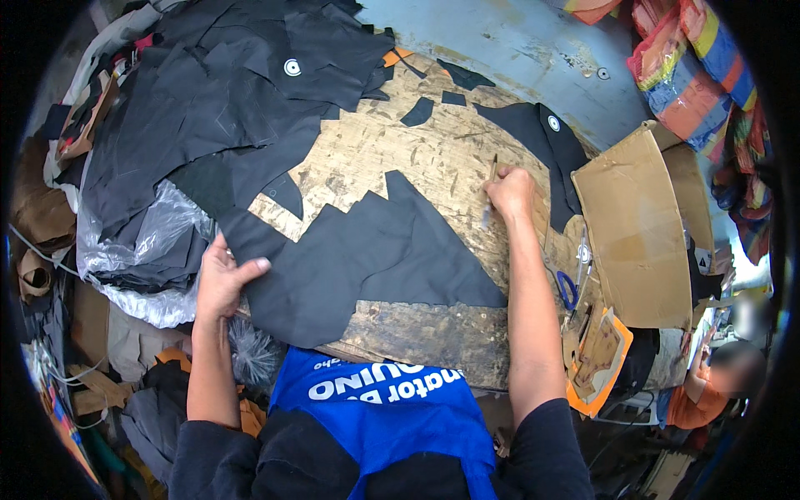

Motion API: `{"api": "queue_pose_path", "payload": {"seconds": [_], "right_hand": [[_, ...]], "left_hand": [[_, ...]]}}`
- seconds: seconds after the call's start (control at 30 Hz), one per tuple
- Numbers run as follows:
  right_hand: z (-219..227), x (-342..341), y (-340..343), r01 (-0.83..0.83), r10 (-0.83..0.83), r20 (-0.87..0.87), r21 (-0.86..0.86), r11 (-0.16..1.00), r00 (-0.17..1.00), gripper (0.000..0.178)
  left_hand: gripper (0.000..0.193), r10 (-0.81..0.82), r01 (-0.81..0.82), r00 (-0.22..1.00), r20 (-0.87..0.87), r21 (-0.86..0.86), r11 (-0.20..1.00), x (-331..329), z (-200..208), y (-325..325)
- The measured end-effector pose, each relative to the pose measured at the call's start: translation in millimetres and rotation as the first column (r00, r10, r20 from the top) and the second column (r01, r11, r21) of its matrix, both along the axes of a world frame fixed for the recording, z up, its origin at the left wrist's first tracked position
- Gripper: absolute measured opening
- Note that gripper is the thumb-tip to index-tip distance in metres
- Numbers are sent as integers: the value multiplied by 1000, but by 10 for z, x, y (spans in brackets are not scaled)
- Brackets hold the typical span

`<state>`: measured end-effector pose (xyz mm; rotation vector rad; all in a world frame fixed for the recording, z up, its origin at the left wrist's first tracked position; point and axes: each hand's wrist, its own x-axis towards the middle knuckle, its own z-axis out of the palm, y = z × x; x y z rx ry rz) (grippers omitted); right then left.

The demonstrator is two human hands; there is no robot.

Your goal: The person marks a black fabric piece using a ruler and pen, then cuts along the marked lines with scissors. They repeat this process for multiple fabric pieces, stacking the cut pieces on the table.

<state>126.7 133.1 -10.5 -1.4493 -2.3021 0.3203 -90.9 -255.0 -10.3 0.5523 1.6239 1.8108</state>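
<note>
Dark fabric (333,258) lies on the near part of the tabletop (421,333), long axis left to right, left hand (219,279) nearer, its grip spread wide at the left edge; right hand (511,193), farther right, grips a pen-like tool (494,168).

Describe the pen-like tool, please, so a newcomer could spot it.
Start at the worn wooden tabletop; toward its right side is the right hand. From that fist juts the pen-like tool, slim and dark-tipped, unlike the flat black fabric pieces nearby.
</note>
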Motion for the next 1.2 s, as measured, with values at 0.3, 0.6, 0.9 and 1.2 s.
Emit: {"api": "queue_pose_path", "payload": {"seconds": [0.3, 0.6, 0.9, 1.2], "right_hand": [[70, -246, -1056, -492, 448, -214, -249, 834, 868, 34], [316, -220, -1266, -442, 256, -393, -515, 735, 883, 25], [1123, 638, -1321, -573, -43, -827, -426, 700, 561, 20], [1184, 1243, -1611, -537, -160, -915, -351, 767, 371, 22]], "left_hand": [[69, 106, -125, 984, -145, -122, 985, 207, -136, -64], [39, 42, -32, 979, -200, 49, 998, 231, 81, -125], [40, 68, 14, 938, -340, 232, 973, 427, 791, 217], [49, -51, 210, 905, -422, 341, 916, 557, 1152, 462]]}}
